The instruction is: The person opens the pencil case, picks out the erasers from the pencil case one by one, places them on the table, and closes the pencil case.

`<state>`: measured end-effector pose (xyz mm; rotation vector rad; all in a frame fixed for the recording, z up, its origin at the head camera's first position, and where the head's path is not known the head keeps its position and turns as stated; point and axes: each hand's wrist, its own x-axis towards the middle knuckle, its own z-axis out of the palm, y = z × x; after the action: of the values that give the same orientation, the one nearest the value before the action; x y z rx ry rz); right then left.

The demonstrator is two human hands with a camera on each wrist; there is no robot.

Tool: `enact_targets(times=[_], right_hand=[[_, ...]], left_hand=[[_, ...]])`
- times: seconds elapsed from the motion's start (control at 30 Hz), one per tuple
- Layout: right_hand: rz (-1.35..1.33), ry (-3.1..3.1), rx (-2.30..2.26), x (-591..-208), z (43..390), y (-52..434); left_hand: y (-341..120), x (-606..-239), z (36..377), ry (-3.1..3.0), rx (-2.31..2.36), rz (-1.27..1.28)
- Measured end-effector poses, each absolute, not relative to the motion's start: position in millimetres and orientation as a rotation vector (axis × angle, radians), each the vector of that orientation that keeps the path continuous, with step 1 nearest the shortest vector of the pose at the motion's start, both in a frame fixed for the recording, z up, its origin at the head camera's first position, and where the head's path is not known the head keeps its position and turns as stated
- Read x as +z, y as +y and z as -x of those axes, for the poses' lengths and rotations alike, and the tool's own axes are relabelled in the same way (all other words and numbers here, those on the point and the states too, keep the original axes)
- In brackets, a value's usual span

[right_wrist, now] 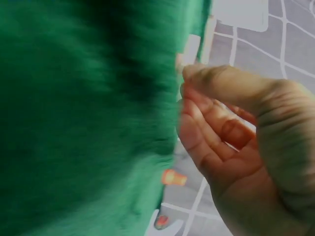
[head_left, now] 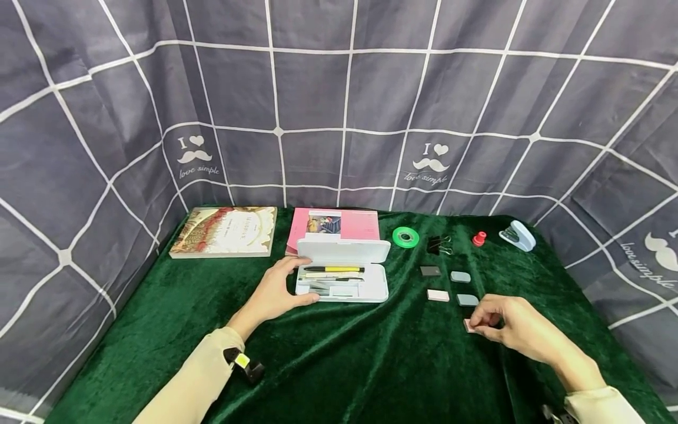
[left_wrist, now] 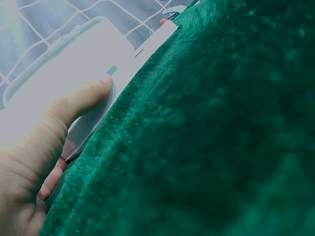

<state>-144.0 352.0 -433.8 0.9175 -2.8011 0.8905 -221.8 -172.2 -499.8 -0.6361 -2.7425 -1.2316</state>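
An open white pencil case [head_left: 371, 285] with pens inside lies mid-table on the green velvet cloth [head_left: 344, 365]. My left hand [head_left: 290, 284] grips its left end, thumb at the front edge and fingers at the hinge side; in the left wrist view the thumb [left_wrist: 83, 98] lies on the white case [left_wrist: 74, 54]. My right hand [head_left: 479, 321] is low on the cloth to the right and pinches a small pink eraser [head_left: 468, 325] between thumb and fingertips. The right wrist view is blurred and shows only that hand's curled fingers [right_wrist: 206, 113].
Other small erasers lie beyond the right hand: dark grey [head_left: 430, 271], blue-grey [head_left: 460, 277], pale pink [head_left: 438, 295], grey [head_left: 467, 300]. Behind are green tape [head_left: 405, 237], binder clips [head_left: 439, 244], a red cap [head_left: 479, 238], a stapler [head_left: 517, 235] and two books [head_left: 225, 231] [head_left: 360, 224].
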Motion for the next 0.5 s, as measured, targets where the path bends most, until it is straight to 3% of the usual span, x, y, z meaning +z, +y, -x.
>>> enact_targets(times=[0.5], right_hand=[[-1.023,-2.611,0.946,-394.7,198.6,247.5]], left_hand=[[-171.4,-498.8,221.4,-2.759,-1.244,0.617]])
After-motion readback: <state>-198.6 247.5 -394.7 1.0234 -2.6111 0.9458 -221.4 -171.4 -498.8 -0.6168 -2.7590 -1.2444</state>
